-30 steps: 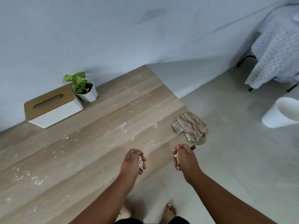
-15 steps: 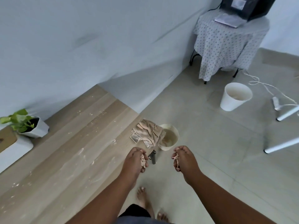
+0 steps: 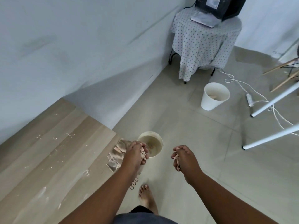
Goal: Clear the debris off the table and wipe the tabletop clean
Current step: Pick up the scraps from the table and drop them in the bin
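The left hand point(image 3: 137, 153) has its fingers curled around a clump of pale pinkish debris point(image 3: 143, 154), which shows between the fingers and the palm. The right hand point(image 3: 182, 159) grips a second clump the same way, with scraps of it poking out at the thumb side. Both hands are held in the air off the table, the left one just past the table's right edge and in front of a small cream bucket point(image 3: 152, 143) standing on the floor, the right one well out over the floor tiles.

Partly hidden behind the left hand, a crumpled beige cloth point(image 3: 119, 153) lies at the right edge of the wooden table point(image 3: 53, 152), hanging slightly over the edge. White crumbs and smears point(image 3: 64, 138) are scattered across the tabletop, thicker towards its near edge. Below the left forearm some small ring-shaped items point(image 3: 134, 183) lie on the floor; what they are cannot be told. One bare foot point(image 3: 148, 198) stands on the tiles between the arms.

Farther off, near the far wall, a white waste bin point(image 3: 213, 97) stands on the floor beside a stand covered with a dotted cloth point(image 3: 203, 44), which carries a dark box point(image 3: 223, 7). A white cable point(image 3: 252, 92) trails across the tiles to the right of the bin, and white furniture legs point(image 3: 275, 101) slant in from the right
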Demonstrator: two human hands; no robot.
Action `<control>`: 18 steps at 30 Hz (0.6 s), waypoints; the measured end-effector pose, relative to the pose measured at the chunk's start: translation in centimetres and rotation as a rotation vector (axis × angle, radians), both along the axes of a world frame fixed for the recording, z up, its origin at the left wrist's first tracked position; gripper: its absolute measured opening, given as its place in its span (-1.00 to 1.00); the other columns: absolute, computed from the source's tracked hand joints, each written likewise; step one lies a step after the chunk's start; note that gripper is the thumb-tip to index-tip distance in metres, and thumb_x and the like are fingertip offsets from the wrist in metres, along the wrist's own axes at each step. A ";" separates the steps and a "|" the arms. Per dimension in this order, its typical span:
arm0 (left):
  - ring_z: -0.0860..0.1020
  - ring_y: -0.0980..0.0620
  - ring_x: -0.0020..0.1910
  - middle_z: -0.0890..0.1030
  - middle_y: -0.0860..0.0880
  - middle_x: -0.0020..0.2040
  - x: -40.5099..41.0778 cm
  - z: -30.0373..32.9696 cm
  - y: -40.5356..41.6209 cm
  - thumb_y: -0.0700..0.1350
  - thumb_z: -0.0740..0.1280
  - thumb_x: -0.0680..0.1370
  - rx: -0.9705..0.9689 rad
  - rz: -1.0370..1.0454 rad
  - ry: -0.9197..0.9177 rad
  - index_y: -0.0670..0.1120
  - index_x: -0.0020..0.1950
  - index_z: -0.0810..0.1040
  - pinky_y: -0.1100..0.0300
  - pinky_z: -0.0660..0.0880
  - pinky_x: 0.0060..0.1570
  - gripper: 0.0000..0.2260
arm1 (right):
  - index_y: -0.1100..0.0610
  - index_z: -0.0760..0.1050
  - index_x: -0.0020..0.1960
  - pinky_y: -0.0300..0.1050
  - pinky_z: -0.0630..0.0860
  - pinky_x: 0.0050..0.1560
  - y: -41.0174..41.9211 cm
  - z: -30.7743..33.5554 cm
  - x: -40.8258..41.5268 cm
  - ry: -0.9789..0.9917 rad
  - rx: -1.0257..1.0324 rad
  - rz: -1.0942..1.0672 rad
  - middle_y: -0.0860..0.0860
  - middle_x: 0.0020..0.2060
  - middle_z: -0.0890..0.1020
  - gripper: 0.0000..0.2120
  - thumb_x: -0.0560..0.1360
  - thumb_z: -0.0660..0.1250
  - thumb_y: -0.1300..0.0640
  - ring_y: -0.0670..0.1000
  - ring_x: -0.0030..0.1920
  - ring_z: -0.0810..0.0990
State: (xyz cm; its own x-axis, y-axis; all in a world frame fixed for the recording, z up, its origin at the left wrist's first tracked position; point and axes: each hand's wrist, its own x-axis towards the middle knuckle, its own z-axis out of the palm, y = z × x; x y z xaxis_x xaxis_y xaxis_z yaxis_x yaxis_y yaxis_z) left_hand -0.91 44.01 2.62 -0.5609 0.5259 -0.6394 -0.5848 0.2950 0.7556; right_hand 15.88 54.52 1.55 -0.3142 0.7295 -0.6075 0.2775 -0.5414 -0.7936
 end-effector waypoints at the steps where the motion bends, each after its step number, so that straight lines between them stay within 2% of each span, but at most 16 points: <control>1: 0.47 0.05 -0.53 0.57 -0.04 -0.35 -0.8 0.2 1.1 -0.26 0.13 0.65 0.013 0.010 -0.002 -0.09 -0.05 0.50 0.32 0.22 -0.60 -0.81 | 0.21 0.50 0.03 -0.21 0.27 -0.51 1.1 0.2 -0.6 -0.002 0.003 -0.003 0.11 -0.29 0.62 -0.85 0.68 0.18 0.21 0.00 -0.51 0.44; 5: 0.48 0.03 -0.50 0.59 -0.06 -0.32 -3.0 0.5 4.9 -0.28 0.15 0.64 -0.006 -0.047 0.068 -0.11 -0.06 0.52 0.28 0.23 -0.57 -0.81 | 0.19 0.50 0.01 -0.20 0.29 -0.50 4.6 0.9 -3.1 -0.020 0.027 0.024 0.09 -0.29 0.63 -0.85 0.68 0.17 0.20 0.01 -0.49 0.46; 13: 0.47 -0.02 -0.44 0.60 -0.10 -0.27 -4.2 -1.1 9.4 -0.27 0.15 0.62 -0.071 -0.094 0.026 -0.09 -0.09 0.53 0.25 0.23 -0.48 -0.79 | 0.17 0.50 0.01 -0.20 0.30 -0.49 10.5 1.4 -5.9 -0.008 0.060 0.032 0.05 -0.30 0.64 -0.85 0.69 0.17 0.20 0.01 -0.48 0.46; 18: 0.50 0.02 -0.45 0.63 -0.04 -0.30 -5.4 -2.6 11.1 -0.26 0.17 0.61 -0.108 -0.066 0.063 -0.09 -0.07 0.55 0.25 0.26 -0.52 -0.81 | 0.17 0.50 0.01 -0.20 0.31 -0.49 12.7 -0.2 -5.8 -0.036 0.026 0.067 0.06 -0.28 0.64 -0.85 0.68 0.18 0.20 0.01 -0.48 0.47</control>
State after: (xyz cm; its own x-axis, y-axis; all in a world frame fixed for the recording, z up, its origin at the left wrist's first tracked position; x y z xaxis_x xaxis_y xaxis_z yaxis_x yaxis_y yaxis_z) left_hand -6.30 55.13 0.00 -0.5681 0.4932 -0.6588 -0.5138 0.4127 0.7521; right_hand 10.04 67.24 1.37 -0.3413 0.7233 -0.6003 0.3414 -0.4996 -0.7961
